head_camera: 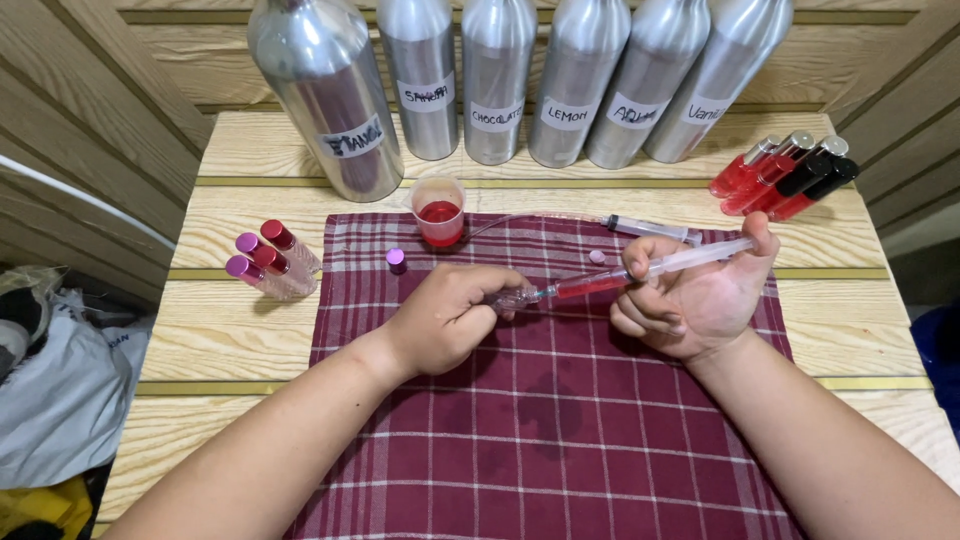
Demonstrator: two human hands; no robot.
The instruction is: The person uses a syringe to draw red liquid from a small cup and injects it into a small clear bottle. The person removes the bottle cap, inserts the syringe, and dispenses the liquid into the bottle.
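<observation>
My right hand (700, 295) holds a clear syringe (640, 272) part-filled with red liquid, thumb at the plunger end. Its tip meets a small clear tube (512, 296) gripped in my left hand (450, 315). Both hands hover over a dark red checked cloth (540, 440). Behind them stands a small plastic cup (439, 212) of red liquid. A second syringe (645, 229) lies on the cloth's far edge. A purple cap (397, 260) and a paler small cap (597, 256) rest on the cloth.
Several tall silver labelled bottles (500, 80) line the back of the wooden table (240, 320). Three pink- and red-capped tubes (270, 262) lie at the left, filled red tubes with silver and black caps (785, 175) at the far right. A grey bag (60, 390) sits left of the table.
</observation>
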